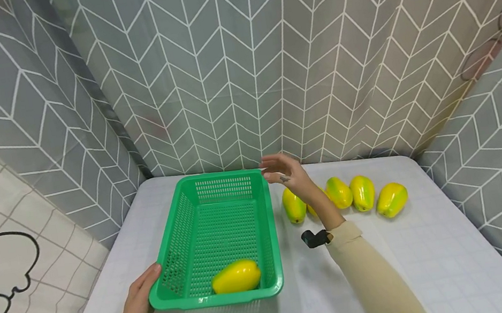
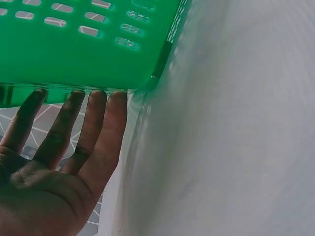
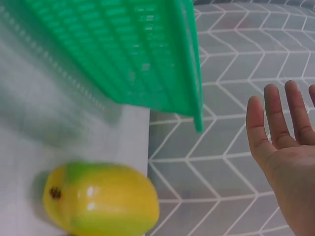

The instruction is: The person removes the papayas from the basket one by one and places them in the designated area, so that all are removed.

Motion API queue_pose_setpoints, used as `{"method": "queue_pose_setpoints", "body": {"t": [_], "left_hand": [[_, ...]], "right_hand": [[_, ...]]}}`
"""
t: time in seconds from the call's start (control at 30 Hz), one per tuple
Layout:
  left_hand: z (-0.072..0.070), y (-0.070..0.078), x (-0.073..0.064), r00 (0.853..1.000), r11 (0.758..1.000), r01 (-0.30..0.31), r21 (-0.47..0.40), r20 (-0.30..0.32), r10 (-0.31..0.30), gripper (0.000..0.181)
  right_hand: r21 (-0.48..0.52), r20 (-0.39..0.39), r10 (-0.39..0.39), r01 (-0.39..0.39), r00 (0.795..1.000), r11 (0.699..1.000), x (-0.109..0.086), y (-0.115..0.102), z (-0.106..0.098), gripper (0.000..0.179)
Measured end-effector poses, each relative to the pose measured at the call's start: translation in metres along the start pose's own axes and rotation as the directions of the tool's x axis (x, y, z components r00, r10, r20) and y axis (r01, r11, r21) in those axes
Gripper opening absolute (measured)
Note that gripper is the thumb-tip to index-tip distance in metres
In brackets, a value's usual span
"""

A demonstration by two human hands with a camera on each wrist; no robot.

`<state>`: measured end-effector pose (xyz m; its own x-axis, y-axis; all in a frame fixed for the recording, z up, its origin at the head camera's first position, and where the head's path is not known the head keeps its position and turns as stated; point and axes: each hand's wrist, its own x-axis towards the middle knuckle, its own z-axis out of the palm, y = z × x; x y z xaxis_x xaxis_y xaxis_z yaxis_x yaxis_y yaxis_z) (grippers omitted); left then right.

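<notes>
A green perforated plastic basket [image 1: 224, 236] stands on the table, with one yellow papaya [image 1: 236, 276] lying at its near end. My left hand [image 1: 137, 302] holds the basket at its near left corner. Its thumb lies over the rim, while in the left wrist view the fingers [image 2: 101, 132] touch the outside under the rim. Above the far right corner of the basket is my right hand [image 1: 285, 172], fingers loosely extended and nothing in them. Right of the basket, several yellow-green papayas [image 1: 362, 193] lie in a row, one partly hidden behind my right forearm.
The white-covered table [image 1: 422, 260] extends to the right and toward me. A grey patterned curtain [image 1: 229, 73] hangs along the table's far edge, with more of it at both sides. A black wrist camera [image 1: 314, 239] sits on my right wrist.
</notes>
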<state>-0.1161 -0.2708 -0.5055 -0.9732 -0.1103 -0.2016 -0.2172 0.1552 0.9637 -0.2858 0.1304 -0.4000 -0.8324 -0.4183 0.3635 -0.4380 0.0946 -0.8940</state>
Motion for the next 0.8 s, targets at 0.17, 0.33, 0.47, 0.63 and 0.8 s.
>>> {"method": "queue_pose_setpoints", "body": {"t": [0.17,0.33,0.47,0.63,0.8], "left_hand": [[0.0,0.0,0.0,1.0,0.999,-0.006,0.037,0.019,0.005,0.071],[0.0,-0.001,0.0,1.0,0.999,-0.013,0.035,0.021,0.013,0.071],[0.0,-0.001,0.0,1.0,1.0,-0.014,0.025,0.006,0.014,0.07],[-0.001,-0.001,0.0,1.0,1.0,-0.013,0.013,0.008,0.013,0.07],[0.0,0.0,-0.001,1.0,0.999,-0.019,0.03,0.005,0.019,0.07]], "right_hand": [[0.002,0.047,-0.034,0.034,0.998,0.999,0.008,-0.006,0.013,0.049],[-0.002,0.081,-0.058,0.058,0.995,0.998,0.013,-0.009,0.025,0.05],[-0.004,0.089,-0.082,0.083,0.993,0.997,0.017,-0.011,0.033,0.05],[0.005,0.119,-0.091,0.091,0.989,0.996,0.021,-0.011,0.042,0.048],[-0.013,0.127,-0.066,0.068,0.99,0.998,0.026,-0.012,0.051,0.048]]}}
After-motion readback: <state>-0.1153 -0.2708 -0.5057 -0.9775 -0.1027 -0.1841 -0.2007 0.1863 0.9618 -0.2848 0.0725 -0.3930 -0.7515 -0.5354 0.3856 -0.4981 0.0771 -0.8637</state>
